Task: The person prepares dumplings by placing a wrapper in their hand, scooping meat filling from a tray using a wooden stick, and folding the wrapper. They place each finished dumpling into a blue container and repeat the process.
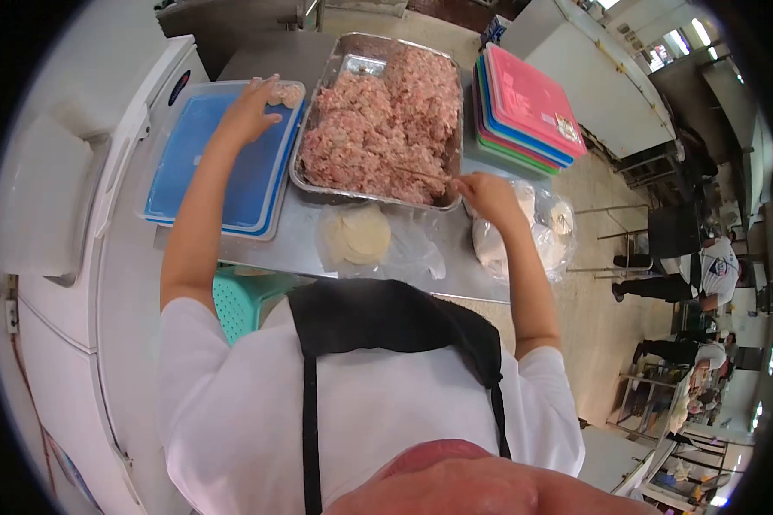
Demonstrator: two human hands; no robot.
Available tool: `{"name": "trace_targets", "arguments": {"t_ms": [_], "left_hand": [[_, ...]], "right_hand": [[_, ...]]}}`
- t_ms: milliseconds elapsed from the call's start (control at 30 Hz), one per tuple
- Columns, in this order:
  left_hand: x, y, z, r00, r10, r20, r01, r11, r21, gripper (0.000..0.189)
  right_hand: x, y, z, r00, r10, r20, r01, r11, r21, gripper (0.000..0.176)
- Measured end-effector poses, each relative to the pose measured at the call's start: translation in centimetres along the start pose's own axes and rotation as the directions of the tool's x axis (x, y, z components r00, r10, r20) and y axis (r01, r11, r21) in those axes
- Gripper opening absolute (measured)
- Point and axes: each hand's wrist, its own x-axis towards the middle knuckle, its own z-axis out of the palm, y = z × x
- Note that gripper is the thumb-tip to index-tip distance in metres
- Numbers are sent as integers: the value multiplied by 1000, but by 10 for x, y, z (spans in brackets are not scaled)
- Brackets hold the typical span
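Observation:
My left hand [251, 113] is over the far right corner of a blue tray [199, 163], fingers apart, right beside a few small round filled dumplings [285, 94]. In my right hand [488, 194] is a thin stick-like spatula [419, 173], its far end in the pink ground meat filling [386, 116]. That filling heaps up in a large metal pan [296, 172], whose bottom shows at the far left. A stack of round, pale dough wrappers [361, 233] lies on clear plastic near my body, between my hands.
Stacked coloured trays [528, 99] with a pink one on top stand right of the pan. A clear bag of pale wrappers [548, 236] sits at the table's right edge. A green stool [236, 300] is below, a white freezer [60, 318] to the left. Other people work far right.

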Motion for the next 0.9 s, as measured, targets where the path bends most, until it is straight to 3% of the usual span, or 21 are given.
{"name": "trace_targets", "arguments": {"t_ms": [100, 167, 233, 333, 433, 533, 633, 733, 833, 900], "left_hand": [[-42, 80, -33, 985, 160, 56, -127, 916, -381, 57], [-72, 118, -16, 962, 269, 45, -209, 833, -512, 47], [-94, 134, 19, 931, 336, 145, -205, 808, -552, 41], [-118, 159, 56, 899, 322, 297, -89, 798, -596, 33], [-138, 171, 83, 943, 281, 178, -177, 878, -445, 30], [-146, 171, 94, 977, 195, 90, -141, 898, -417, 26], [-145, 174, 86, 989, 79, 127, -15, 895, -445, 20], [-145, 167, 79, 999, 50, 4, -40, 845, -533, 20], [-142, 157, 78, 992, -92, 81, 123, 710, -693, 21], [-140, 158, 74, 990, -118, 80, 139, 663, -736, 23]], "right_hand": [[15, 16, 0, 996, -84, 40, 89, 987, -137, 34], [15, 17, 10, 988, -146, 55, 154, 973, -174, 34], [15, 12, 24, 976, -211, 51, 217, 960, -175, 35], [8, 4, 35, 965, -257, 54, 262, 948, -181, 36], [-7, -11, 32, 973, -216, 78, 226, 964, -140, 37], [-11, -16, 36, 971, -231, 59, 237, 965, -111, 35], [-5, -4, 54, 982, -184, -46, 189, 949, 252, 34], [4, 7, 46, 981, -150, -126, 168, 976, 141, 34], [11, 12, 11, 980, -195, 30, 197, 968, -157, 35], [5, 14, 14, 970, -224, 89, 237, 955, -180, 35]]}}
